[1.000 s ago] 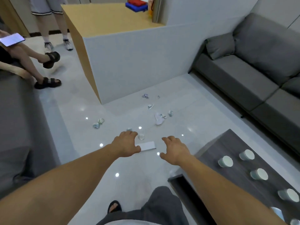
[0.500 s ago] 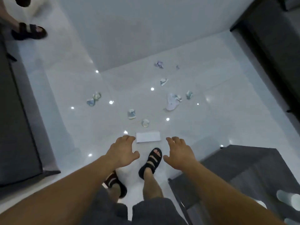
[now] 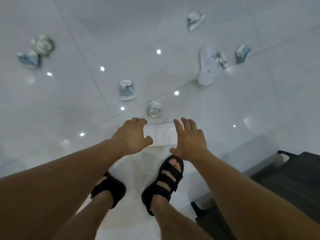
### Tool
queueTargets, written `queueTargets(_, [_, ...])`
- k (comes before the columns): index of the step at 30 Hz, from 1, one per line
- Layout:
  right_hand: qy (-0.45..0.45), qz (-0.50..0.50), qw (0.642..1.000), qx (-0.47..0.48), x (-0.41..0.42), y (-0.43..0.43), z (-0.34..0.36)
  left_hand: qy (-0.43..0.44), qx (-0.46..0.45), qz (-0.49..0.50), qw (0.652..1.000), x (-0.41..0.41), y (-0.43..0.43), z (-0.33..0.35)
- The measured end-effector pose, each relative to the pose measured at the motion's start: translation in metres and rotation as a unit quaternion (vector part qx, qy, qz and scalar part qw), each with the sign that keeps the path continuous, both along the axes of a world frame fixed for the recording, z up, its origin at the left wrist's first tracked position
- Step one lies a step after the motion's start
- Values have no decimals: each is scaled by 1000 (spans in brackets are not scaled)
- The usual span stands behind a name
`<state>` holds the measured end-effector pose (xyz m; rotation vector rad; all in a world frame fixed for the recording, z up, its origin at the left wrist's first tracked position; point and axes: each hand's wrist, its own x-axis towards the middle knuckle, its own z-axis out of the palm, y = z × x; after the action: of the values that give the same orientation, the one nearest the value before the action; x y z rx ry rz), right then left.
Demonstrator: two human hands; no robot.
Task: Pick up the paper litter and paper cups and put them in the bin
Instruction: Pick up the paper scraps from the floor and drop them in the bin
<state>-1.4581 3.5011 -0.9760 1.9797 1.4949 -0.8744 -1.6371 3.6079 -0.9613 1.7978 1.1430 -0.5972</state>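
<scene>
Reached down with both hands over the floor (image 3: 52,104), left hand (image 3: 130,137) and right hand (image 3: 188,142) apart, fingers spread and curled, both empty, nothing yet gripped. Lay between and just under them: a flat white paper sheet (image 3: 160,134), its far edge showing past the fingertips, near edge just ahead of the sandals (image 3: 164,181). Could not tell whether either hand was touching it. Compared with a second before, dropped much closer to the floor: view tipped from across the room to straight down, litter grown large, hands now flanking the sheet instead of hovering short of it. Judged from that: bend nearly complete, sheet the first pick, grasp about to begin. Just beyond the fingertips, a crushed paper cup (image 3: 154,109); a little farther and left, a second blue cup (image 3: 127,90). Far off to the left, two more crumpled cups (image 3: 35,51) close together. Ahead and right of the right hand, a larger white paper scrap (image 3: 207,66) with small crumpled bits touching it, another cup (image 3: 242,54) beside those, one more (image 3: 194,20) farther still. To the right of the right arm, a dark low counter (image 3: 297,179). No bin in view, so everything still left to collect.
</scene>
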Motion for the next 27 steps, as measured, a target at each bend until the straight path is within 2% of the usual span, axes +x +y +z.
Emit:
queueTargets(5, [-7,62,998,-18,-1,-10,-96,-11,0,0,1000,-4,-6,-89])
queueTargets(9, [-28,78,997,-2,-2,-23,-131,-13,0,-19,1000,-16,-12,-123])
queueTargets(13, [2,93,994,51,-13,-23,-103,-3,25,-56,998,-28,-12,-110])
queueTargets(16, [54,143,973,174,-24,-6,-63,2,28,-98,995,-28,-9,-79])
queueTargets(18, [77,186,954,222,-26,13,-38,-3,-5,-79,997,-27,-3,-59])
queueTargets(21, [57,206,957,195,-19,42,-21,-8,-17,-10,1000,-39,16,-42])
queueTargets(24, [25,108,986,122,-9,66,-36,7,68,44,997,-71,35,-51])
queueTargets(27, [13,48,996,75,-9,84,-76,-3,136,104,985,-101,42,-78])
